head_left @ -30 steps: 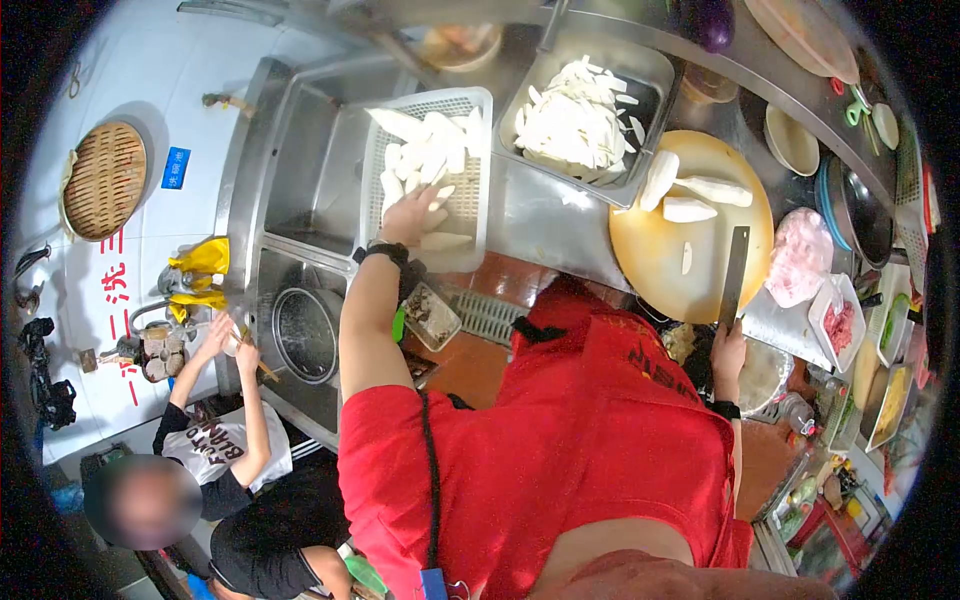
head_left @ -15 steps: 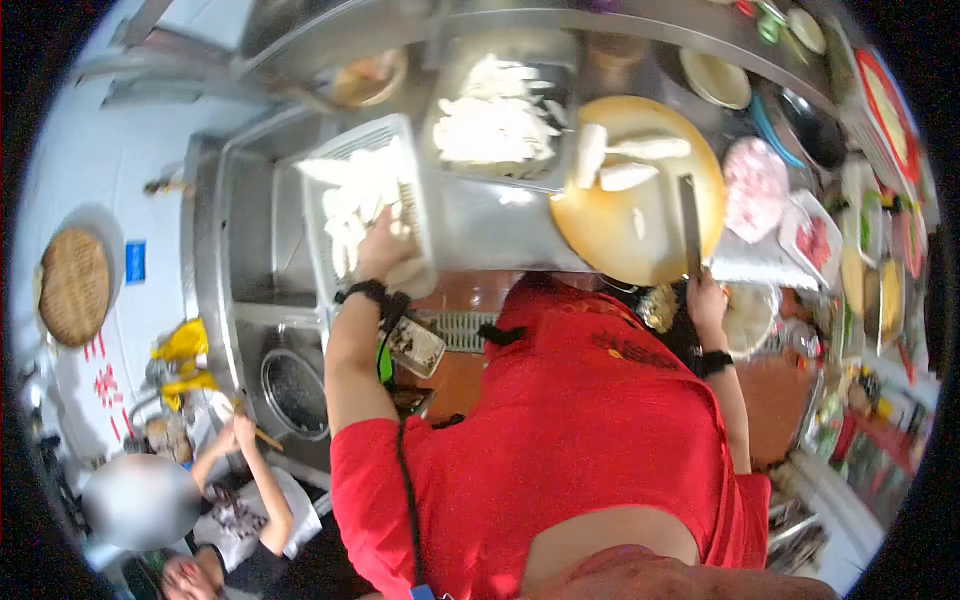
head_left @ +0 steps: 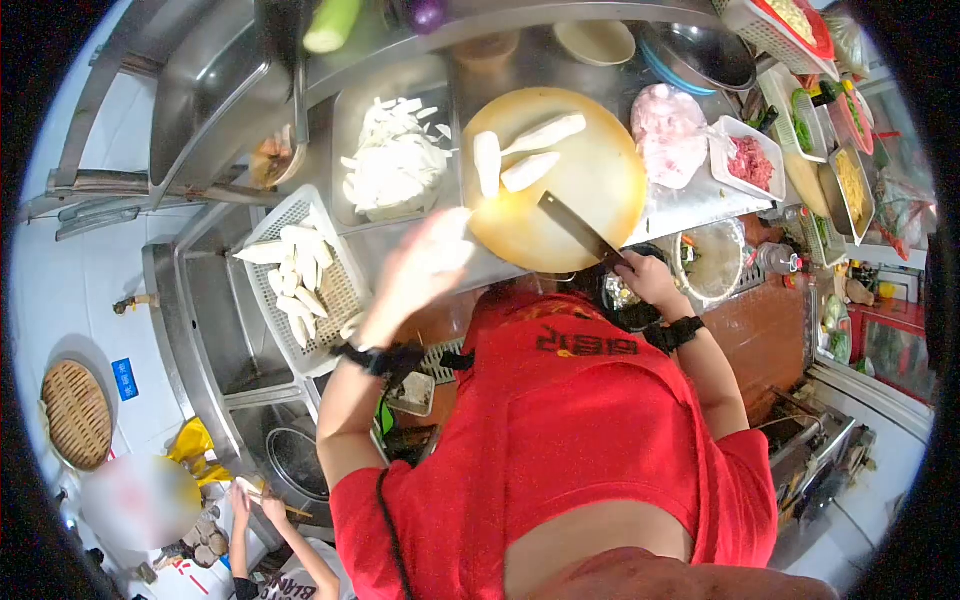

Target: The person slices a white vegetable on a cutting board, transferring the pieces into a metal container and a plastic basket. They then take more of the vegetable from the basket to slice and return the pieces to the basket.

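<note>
My right hand point(head_left: 652, 281) is closed around the handle of a cleaver point(head_left: 582, 230), its blade lying over the round wooden chopping board point(head_left: 610, 170). Several peeled white vegetable stalks point(head_left: 530, 171), like water bamboo shoots, rest on the board's left half. Blurred by motion, my left hand point(head_left: 405, 282) is by the board's left edge, its fingers around a pale peeled vegetable stalk point(head_left: 452, 228) whose outline is smeared. More whole stalks lie in a white perforated basket point(head_left: 345, 258) on the left. Cut white pieces point(head_left: 397, 160) fill a metal tray point(head_left: 345, 112) behind my left hand.
Right of the board are a bag of pale pink meat point(head_left: 667, 135) and a white tray of red minced meat point(head_left: 752, 167). A metal sink point(head_left: 225, 310) is at left. Another person's hands point(head_left: 262, 505) hold something at lower left. A shelf point(head_left: 480, 30) runs along the back.
My left hand has left the basket and moved right to the board with a stalk. The cleaver blade has swung leftward over the board. The whole view has shifted.
</note>
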`<state>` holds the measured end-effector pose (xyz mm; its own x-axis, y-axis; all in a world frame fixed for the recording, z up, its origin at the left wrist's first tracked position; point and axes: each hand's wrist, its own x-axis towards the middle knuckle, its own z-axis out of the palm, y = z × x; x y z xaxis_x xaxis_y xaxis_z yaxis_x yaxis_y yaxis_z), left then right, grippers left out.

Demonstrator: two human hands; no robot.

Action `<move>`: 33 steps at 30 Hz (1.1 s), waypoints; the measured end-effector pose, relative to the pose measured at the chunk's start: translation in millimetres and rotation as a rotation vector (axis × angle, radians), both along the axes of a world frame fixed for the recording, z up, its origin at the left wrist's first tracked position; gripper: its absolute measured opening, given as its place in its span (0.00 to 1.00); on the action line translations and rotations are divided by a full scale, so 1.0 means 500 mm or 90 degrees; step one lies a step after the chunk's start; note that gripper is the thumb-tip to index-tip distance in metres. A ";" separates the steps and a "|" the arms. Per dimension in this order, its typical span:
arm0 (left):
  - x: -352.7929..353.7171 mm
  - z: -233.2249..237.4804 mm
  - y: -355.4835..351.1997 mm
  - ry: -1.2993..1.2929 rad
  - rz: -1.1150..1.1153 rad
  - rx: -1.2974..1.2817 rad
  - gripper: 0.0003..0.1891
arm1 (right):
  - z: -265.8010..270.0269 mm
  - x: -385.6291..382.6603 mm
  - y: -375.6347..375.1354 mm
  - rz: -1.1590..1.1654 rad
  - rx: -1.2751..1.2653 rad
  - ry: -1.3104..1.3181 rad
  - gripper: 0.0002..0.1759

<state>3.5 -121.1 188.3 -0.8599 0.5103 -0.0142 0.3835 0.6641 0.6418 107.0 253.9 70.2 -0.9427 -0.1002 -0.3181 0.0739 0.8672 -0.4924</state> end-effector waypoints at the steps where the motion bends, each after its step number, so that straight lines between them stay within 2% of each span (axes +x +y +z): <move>1: -0.010 -0.051 0.029 0.088 -0.131 -0.009 0.39 | 0.001 -0.001 0.005 -0.031 0.014 0.059 0.13; 2: -0.013 -0.074 0.068 -0.019 -0.130 -0.026 0.36 | -0.001 -0.001 0.010 -0.064 0.026 0.118 0.13; 3: -0.014 -0.045 0.121 -0.150 -0.085 -0.132 0.34 | -0.014 -0.004 0.025 -0.063 0.065 0.116 0.13; 4: -0.021 -0.060 0.160 -0.149 -0.090 -0.136 0.34 | 0.007 -0.006 0.030 -0.064 0.085 0.130 0.13; 7: -0.057 -0.170 0.225 -0.131 -0.095 -0.240 0.32 | 0.010 -0.005 0.056 -0.092 0.062 0.141 0.13; 9: -0.078 -0.243 0.244 0.166 -0.145 -0.166 0.29 | 0.004 0.000 0.074 -0.109 0.040 0.147 0.13; 10: -0.087 -0.262 0.253 0.166 -0.147 -0.166 0.29 | 0.005 0.003 0.082 -0.111 0.040 0.147 0.13; 13: -0.090 -0.267 0.261 0.217 -0.055 -0.182 0.26 | 0.035 0.019 0.078 -0.080 -0.024 0.091 0.13; 17: -0.087 -0.272 0.251 0.274 0.017 -0.170 0.25 | 0.018 0.021 0.084 -0.003 -0.012 0.048 0.12; 23: -0.053 -0.268 0.266 0.385 0.005 -0.120 0.24 | 0.002 -0.014 0.090 -0.041 0.063 0.102 0.12; 24: -0.043 -0.272 0.269 0.385 0.010 -0.124 0.24 | 0.003 -0.017 0.095 -0.036 0.060 0.103 0.12; 26: -0.010 -0.295 0.275 0.320 -0.102 -0.058 0.23 | 0.005 -0.016 0.105 -0.020 0.054 0.103 0.12; 28: 0.023 -0.321 0.286 0.261 -0.099 -0.085 0.22 | -0.009 -0.012 0.115 -0.002 0.061 0.102 0.12; 31: 0.057 -0.293 0.293 0.214 0.064 -0.012 0.23 | -0.004 -0.015 0.126 0.028 0.060 0.109 0.12; 32: 0.068 -0.305 0.284 0.212 0.074 -0.017 0.23 | 0.006 -0.015 0.126 0.039 0.049 0.112 0.12; 33: 0.077 -0.321 0.272 0.214 0.145 -0.010 0.23 | 0.021 -0.016 0.125 0.045 0.019 0.130 0.12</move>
<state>42.0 15.0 27.8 -0.9088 0.3083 0.2810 0.4125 0.7647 0.4951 99.1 316.4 80.5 -0.9789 -0.1619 -0.1245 -0.0866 0.8812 -0.4647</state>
